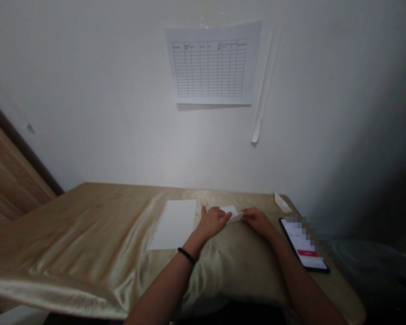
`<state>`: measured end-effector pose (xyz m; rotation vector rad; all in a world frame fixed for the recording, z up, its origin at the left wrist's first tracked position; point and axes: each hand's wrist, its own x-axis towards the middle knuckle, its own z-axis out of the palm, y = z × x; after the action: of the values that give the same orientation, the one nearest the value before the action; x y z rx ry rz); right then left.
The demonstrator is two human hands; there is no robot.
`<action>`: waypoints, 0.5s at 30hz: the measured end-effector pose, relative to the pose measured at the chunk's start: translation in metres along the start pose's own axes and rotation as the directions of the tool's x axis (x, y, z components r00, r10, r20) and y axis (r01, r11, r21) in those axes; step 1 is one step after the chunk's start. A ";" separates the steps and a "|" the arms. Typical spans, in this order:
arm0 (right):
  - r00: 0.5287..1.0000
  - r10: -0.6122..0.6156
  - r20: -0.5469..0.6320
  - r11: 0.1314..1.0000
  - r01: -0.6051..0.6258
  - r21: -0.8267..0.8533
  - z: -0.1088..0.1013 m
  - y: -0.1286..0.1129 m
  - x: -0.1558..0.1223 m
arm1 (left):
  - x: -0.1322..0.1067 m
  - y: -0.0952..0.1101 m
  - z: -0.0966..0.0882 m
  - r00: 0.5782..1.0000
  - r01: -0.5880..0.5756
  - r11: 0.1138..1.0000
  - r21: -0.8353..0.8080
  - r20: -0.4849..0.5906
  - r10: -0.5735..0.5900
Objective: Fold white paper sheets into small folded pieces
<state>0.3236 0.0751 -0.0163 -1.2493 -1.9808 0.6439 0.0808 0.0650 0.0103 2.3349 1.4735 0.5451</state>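
Note:
A small piece of white paper (230,210), partly folded, lies on the satin-covered table between my two hands. My left hand (212,221) rests over its left side, thumb on the paper and fingers spread. At the paper's right edge, my right hand (257,220) pinches the raised flap between thumb and fingertips. A larger white loose-leaf sheet (176,224), with punched holes down its left edge, lies flat just left of my left hand. Part of the small paper is hidden under my left fingers.
A phone (304,246) with a lit screen lies right of my right forearm. Behind it sits a small white paper scrap (282,203). The gold satin cloth (98,234) has wrinkles. On the wall hang a printed table sheet (209,67) and a loose white strip (264,85).

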 end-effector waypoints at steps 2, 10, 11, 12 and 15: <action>0.999 0.044 -0.028 0.999 -0.045 -0.024 -0.002 -0.002 0.000 | 0.002 -0.004 -0.002 1.000 0.012 1.000 0.001 0.017 -0.012; 0.987 0.108 -0.117 0.994 -0.111 -0.022 0.003 -0.002 0.002 | 0.004 -0.007 0.000 0.997 0.080 0.997 -0.021 0.020 -0.080; 0.985 0.106 -0.133 0.993 -0.111 -0.028 0.005 0.000 0.002 | 0.005 -0.007 0.001 0.994 0.105 0.994 -0.021 -0.001 -0.105; 0.983 0.106 -0.149 0.993 -0.113 -0.038 0.006 0.001 0.003 | 0.005 -0.007 0.002 0.991 0.130 0.991 -0.027 -0.019 -0.131; 0.979 0.109 -0.170 0.988 -0.126 -0.093 0.012 0.006 0.005 | 0.009 -0.009 0.004 0.979 0.197 0.977 -0.081 -0.038 -0.201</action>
<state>0.3164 0.0811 -0.0262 -1.4433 -1.8340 0.4830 0.0794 0.0764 0.0036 2.0998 1.6538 0.5931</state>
